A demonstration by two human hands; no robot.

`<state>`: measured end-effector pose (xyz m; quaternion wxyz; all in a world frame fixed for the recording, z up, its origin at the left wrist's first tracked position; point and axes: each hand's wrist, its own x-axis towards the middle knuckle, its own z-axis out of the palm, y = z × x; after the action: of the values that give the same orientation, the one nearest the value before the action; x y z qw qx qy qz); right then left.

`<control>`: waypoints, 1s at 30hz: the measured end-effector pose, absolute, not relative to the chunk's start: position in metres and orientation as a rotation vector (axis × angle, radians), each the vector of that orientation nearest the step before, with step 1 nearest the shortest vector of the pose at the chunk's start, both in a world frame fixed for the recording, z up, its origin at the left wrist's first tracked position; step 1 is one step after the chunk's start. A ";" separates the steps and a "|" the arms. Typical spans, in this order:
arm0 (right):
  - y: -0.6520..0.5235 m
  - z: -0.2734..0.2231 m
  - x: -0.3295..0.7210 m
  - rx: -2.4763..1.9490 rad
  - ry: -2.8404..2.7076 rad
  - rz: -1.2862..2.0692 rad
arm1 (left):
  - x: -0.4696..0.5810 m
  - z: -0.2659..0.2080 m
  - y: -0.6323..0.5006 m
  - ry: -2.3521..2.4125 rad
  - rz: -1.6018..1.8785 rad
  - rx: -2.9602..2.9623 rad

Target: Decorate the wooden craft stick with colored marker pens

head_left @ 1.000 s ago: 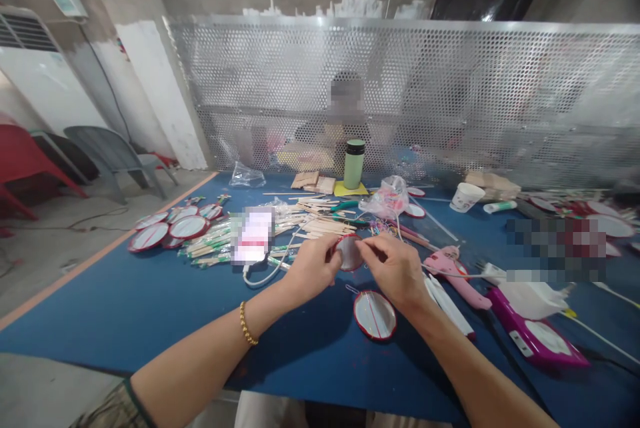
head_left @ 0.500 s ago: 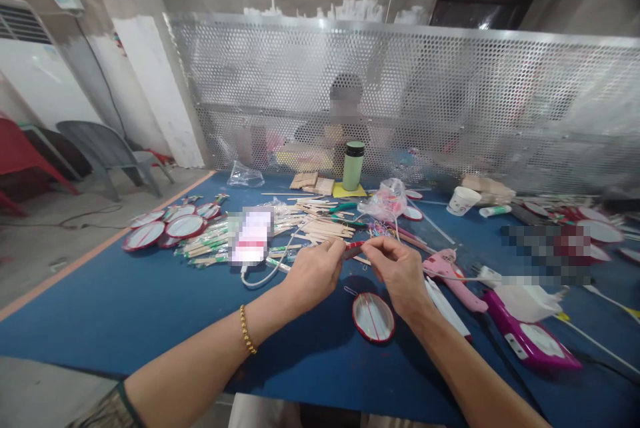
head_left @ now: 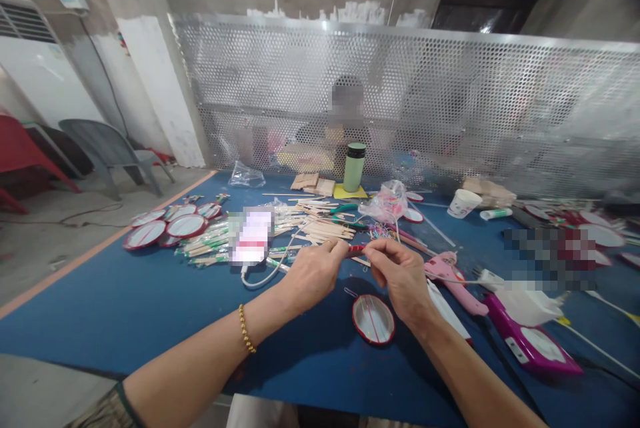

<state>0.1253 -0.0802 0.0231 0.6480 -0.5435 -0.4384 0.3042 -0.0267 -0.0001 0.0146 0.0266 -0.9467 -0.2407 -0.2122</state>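
Between my two hands is a small red strip [head_left: 356, 249], gripped at both ends above the table. My left hand [head_left: 316, 273], with a gold bead bracelet on its wrist, pinches the left end. The right end is pinched by the thumb and forefinger of my right hand [head_left: 397, 275]. What the strip is made of is too small to tell. Just below the hands lies a round, red-rimmed white disc [head_left: 373, 320] with a red line across it and a thin loop at its top.
A phone [head_left: 253, 235] on a cable, wooden sticks [head_left: 320, 229], and red-rimmed discs [head_left: 185, 226] lie on the blue table [head_left: 165, 321]. To the right are a pink glue gun [head_left: 457, 283], a purple device [head_left: 533, 338] and a paper cup [head_left: 464, 203]. A green bottle [head_left: 355, 168] stands before a perforated metal screen [head_left: 280, 68].
The red strip has turned slightly and looks more level between my fingers. Both hands have otherwise stayed nearly in place, still pinching it.
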 end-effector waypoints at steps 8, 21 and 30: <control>-0.077 0.020 0.126 -1.177 -0.842 0.749 | -0.026 0.019 -0.001 -0.767 -0.571 -2.912; -0.080 0.022 0.125 -1.208 -0.944 0.694 | -0.028 0.019 -0.001 -0.698 -0.666 -2.833; -0.081 0.023 0.124 -1.209 -0.917 0.698 | -0.028 0.019 -0.002 -0.729 -0.655 -2.836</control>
<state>0.1243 -0.0806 0.0231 0.6712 -0.5365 -0.4072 0.3097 -0.0281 -0.0022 0.0192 0.0706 -0.9428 -0.2425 -0.2178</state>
